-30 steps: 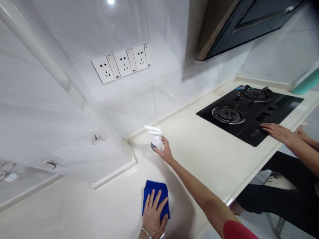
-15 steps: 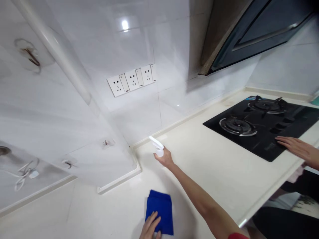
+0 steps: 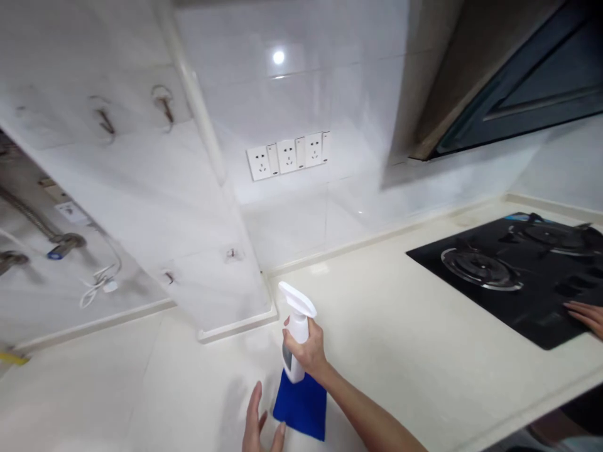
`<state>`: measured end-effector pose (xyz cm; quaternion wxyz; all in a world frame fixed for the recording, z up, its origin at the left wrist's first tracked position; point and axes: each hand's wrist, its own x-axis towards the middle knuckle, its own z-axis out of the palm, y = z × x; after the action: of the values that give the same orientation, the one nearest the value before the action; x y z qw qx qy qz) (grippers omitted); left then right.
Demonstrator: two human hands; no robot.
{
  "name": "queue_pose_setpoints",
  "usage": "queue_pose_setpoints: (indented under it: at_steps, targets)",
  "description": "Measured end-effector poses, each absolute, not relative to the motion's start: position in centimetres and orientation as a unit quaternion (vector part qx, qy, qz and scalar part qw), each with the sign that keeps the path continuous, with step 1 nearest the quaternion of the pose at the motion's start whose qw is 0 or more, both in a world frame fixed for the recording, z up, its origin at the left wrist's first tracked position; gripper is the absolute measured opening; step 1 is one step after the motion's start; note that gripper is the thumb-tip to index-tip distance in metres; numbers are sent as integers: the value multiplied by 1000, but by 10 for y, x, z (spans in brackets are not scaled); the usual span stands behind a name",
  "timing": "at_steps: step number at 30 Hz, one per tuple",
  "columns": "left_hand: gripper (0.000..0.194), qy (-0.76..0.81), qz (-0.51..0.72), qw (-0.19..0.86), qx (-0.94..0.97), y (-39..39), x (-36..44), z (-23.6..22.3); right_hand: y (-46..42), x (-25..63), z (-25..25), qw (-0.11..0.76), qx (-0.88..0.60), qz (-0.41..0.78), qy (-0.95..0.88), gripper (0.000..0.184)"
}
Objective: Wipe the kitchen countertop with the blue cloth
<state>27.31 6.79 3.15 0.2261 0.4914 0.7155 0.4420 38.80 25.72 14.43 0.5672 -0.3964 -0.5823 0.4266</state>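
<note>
My right hand is closed around a white spray bottle, lifted off the cream countertop with its nozzle pointing left. Beneath it lies a folded blue cloth. My left hand rests at the cloth's left edge, fingers stretched out and apart, holding nothing.
A black gas hob is set into the counter at the right; another person's hand lies flat on its near edge. A white tiled wall carries a row of sockets. A boxed column and hooks stand at the left. A range hood hangs above.
My right hand has lifted the spray bottle from the counter's back and brought it near, above the blue cloth. My left hand slid off the cloth to its left edge. The view shifted left.
</note>
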Motion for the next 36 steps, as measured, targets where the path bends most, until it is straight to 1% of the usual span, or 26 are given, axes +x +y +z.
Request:
queue_pose_setpoints:
  at_steps: [3, 5, 8, 11, 13, 15, 17, 19, 24, 29, 32, 36]
  targets:
    - [90, 716, 455, 216, 483, 78, 280, 49, 209, 377, 160, 519, -354, 537, -562, 24]
    - [98, 717, 457, 215, 481, 78, 281, 61, 184, 369, 164, 482, -351, 578, -556, 25]
    - [91, 721, 473, 206, 462, 65, 283, 69, 158, 358, 165, 449, -367, 589, -563, 28]
    - [84, 717, 510, 182, 439, 45, 284, 61, 145, 351, 168, 428, -342, 608, -575, 32]
    - [85, 706, 540, 176, 423, 32, 285, 51, 142, 347, 172, 384, -293, 644, -593, 39]
    - [88, 696, 561, 182, 410, 19, 286, 41, 142, 342, 177, 318, -241, 680, -615, 45]
    - [91, 695, 571, 187, 395, 8, 285, 35, 142, 334, 181, 261, -201, 702, -631, 47]
    - [92, 702, 571, 195, 379, -1, 283, 34, 141, 320, 183, 226, -176, 720, -632, 45]
    - [90, 704, 593, 174, 351, -18, 271, 34, 130, 281, 183, 213, -153, 753, -604, 48]
    - [93, 705, 612, 169, 317, -28, 256, 21, 125, 248, 187, 129, -74, 784, -603, 50]
    - [94, 705, 619, 162, 306, -35, 249, 12, 120, 232, 188, 122, -67, 792, -595, 51]
    - [87, 704, 625, 141, 305, -44, 240, 7, 107, 217, 186, 100, -77, 789, -601, 50]
